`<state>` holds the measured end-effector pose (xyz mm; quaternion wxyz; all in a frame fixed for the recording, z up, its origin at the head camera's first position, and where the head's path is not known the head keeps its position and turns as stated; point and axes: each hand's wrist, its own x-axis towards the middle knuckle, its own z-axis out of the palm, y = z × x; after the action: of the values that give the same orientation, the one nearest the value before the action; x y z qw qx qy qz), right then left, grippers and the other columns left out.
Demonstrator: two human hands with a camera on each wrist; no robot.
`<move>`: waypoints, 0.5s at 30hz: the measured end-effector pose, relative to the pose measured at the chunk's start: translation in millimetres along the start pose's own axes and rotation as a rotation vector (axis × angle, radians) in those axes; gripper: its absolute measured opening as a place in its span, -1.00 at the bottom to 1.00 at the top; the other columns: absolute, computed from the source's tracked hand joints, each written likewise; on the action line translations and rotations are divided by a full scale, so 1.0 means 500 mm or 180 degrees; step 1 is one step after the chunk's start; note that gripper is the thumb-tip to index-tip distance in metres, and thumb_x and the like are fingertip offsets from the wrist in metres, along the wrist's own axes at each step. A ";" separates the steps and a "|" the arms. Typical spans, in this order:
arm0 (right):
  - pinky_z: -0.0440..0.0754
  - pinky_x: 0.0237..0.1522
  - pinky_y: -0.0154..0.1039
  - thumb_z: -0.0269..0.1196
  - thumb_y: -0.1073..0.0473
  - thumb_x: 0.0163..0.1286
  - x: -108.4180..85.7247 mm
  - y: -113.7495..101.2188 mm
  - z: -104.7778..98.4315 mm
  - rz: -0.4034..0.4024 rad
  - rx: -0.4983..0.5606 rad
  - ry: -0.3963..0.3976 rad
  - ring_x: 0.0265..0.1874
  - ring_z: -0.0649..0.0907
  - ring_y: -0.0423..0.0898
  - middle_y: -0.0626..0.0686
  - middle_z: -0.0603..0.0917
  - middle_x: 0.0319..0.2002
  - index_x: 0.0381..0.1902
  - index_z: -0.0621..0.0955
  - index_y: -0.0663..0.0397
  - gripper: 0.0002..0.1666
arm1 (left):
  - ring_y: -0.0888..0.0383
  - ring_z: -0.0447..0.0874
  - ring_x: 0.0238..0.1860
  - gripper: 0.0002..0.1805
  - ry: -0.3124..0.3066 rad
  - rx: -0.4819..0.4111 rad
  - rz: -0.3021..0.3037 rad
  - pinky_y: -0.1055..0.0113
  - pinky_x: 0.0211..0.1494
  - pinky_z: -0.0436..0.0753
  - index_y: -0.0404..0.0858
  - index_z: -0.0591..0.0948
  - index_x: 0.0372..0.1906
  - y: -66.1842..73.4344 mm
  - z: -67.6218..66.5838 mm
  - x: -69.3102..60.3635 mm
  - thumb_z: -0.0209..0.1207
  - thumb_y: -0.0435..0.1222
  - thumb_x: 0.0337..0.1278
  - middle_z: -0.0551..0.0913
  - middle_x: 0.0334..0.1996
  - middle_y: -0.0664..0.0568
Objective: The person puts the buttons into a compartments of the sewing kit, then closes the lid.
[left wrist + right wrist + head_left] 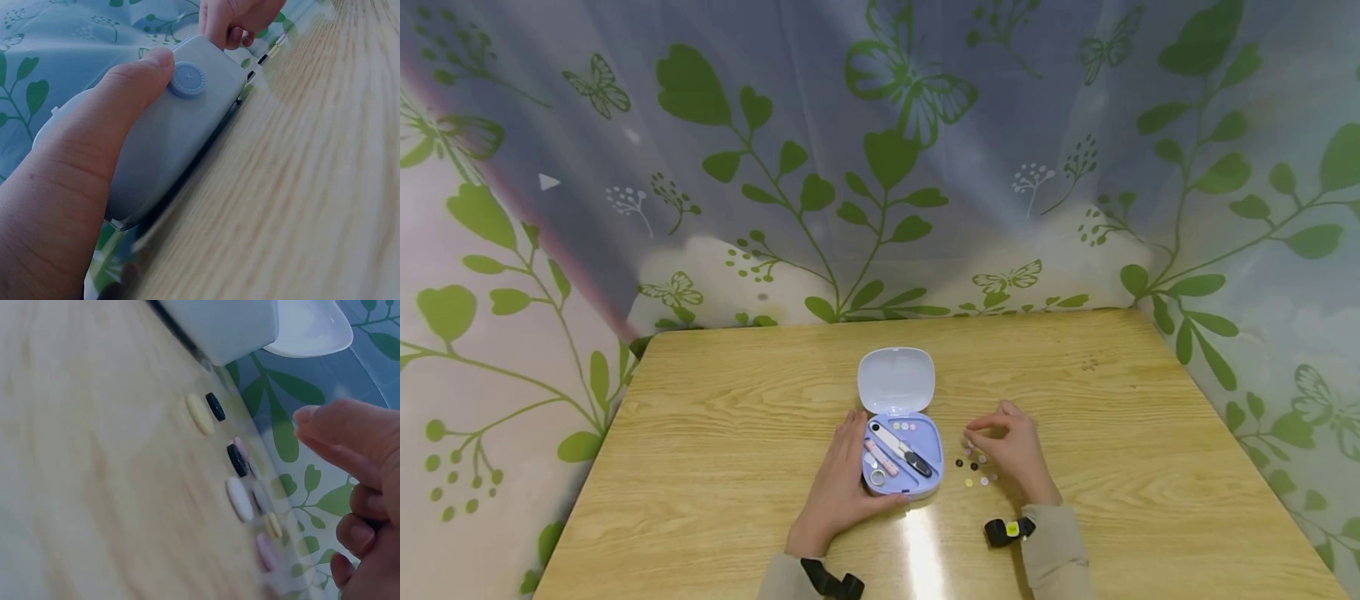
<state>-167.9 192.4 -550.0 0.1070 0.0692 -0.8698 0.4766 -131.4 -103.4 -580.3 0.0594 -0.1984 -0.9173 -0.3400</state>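
Case, one: pale blue, a hinged compact (931, 437), lying flat on the wood-grained desk (737, 500); lid (896, 380) up and tipped back on the far side. Front carries a round blue stud (189, 79).

Contents of case: a white-and-black tool (916, 463), set diagonally; a pink stick-like item (881, 457) alongside; a silvery ring-shaped item (877, 477) at the near left; three small pale buttons (905, 426) in a row at the far side.

Loose buttons (974, 467), several: black, yellow, white and pink, scattered on the desk right of the case, partly below the right hand.

Hands, two, both in beige sleeves (1056, 542). Left hand (837, 483): holds the case at its near left corner, fingers along the left side, thumb across the front (its tip just beside the stud). Right hand (1018, 446): raised over the far side of the loose buttons, thumb and forefinger brought together, other fingers curled (whether a button sits between the tips, cannot tell).

Backdrop: hanging fabric (775, 100), leaf and butterfly print, behind the desk.
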 end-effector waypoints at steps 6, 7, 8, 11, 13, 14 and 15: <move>0.38 -0.35 -0.34 0.55 0.33 0.00 -0.007 0.014 0.001 0.0071 0.0071 -0.0013 -0.46 0.36 -0.09 0.05 0.40 -0.52 -0.44 0.80 0.09 -0.86 | 0.04 -0.24 0.58 0.52 0.0008 0.0020 0.0015 0.10 0.60 -0.06 -0.23 -0.16 0.60 0.001 0.000 0.000 0.27 0.53 -0.35 -0.09 0.59 -0.05; 0.39 -0.34 -0.34 0.55 0.32 0.00 -0.009 0.017 0.001 0.0087 0.0072 -0.0022 -0.46 0.37 -0.10 0.04 0.41 -0.51 -0.43 0.80 0.09 -0.86 | 0.04 -0.24 0.58 0.52 0.0011 0.0016 0.0014 0.10 0.60 -0.06 -0.23 -0.16 0.60 0.002 0.000 0.000 0.27 0.52 -0.35 -0.09 0.59 -0.05; 0.40 -0.34 -0.33 0.55 0.32 0.01 -0.010 0.019 0.001 0.0107 0.0058 -0.0034 -0.45 0.36 -0.12 0.02 0.40 -0.51 -0.43 0.80 0.09 -0.86 | 0.04 -0.24 0.58 0.51 0.0010 0.0010 0.0016 0.10 0.60 -0.06 -0.23 -0.16 0.60 0.002 0.000 0.000 0.27 0.52 -0.34 -0.09 0.59 -0.06; 0.38 -0.26 -0.31 0.55 0.29 0.03 -0.014 0.023 0.002 0.0193 0.0004 -0.0068 -0.45 0.37 -0.14 -0.03 0.40 -0.50 -0.42 0.80 0.08 -0.87 | 0.03 -0.24 0.58 0.51 0.0016 -0.0010 0.0014 0.10 0.60 -0.06 -0.24 -0.15 0.60 0.002 -0.001 -0.001 0.29 0.51 -0.34 -0.08 0.59 -0.06; 0.38 -0.23 -0.29 0.55 0.27 0.04 -0.016 0.025 0.002 0.0231 -0.0033 -0.0095 -0.44 0.37 -0.15 -0.04 0.40 -0.50 -0.41 0.80 0.07 -0.87 | 0.02 -0.23 0.58 0.51 0.0015 -0.0001 0.0012 0.09 0.60 -0.06 -0.24 -0.15 0.60 0.002 0.000 -0.001 0.28 0.52 -0.34 -0.08 0.59 -0.07; 0.37 -0.24 -0.29 0.55 0.27 0.04 -0.017 0.025 0.002 0.0242 -0.0047 -0.0111 -0.43 0.37 -0.15 -0.04 0.39 -0.49 -0.40 0.80 0.08 -0.87 | 0.01 -0.22 0.58 0.51 0.0016 0.0004 0.0015 0.09 0.60 -0.05 -0.24 -0.15 0.60 0.002 0.000 -0.002 0.27 0.52 -0.34 -0.07 0.59 -0.07; 0.37 -0.23 -0.30 0.55 0.27 0.04 -0.018 0.026 0.002 0.0263 -0.0043 -0.0119 -0.43 0.37 -0.14 -0.04 0.39 -0.49 -0.40 0.80 0.08 -0.87 | 0.00 -0.21 0.58 0.51 0.0021 0.0005 0.0017 0.08 0.60 -0.04 -0.25 -0.15 0.60 0.002 0.000 -0.002 0.27 0.52 -0.34 -0.07 0.59 -0.08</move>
<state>-162.2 198.7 -563.4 0.0714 0.0414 -0.8770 0.4734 -130.1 -103.0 -579.9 0.0635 -0.1997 -0.9168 -0.3398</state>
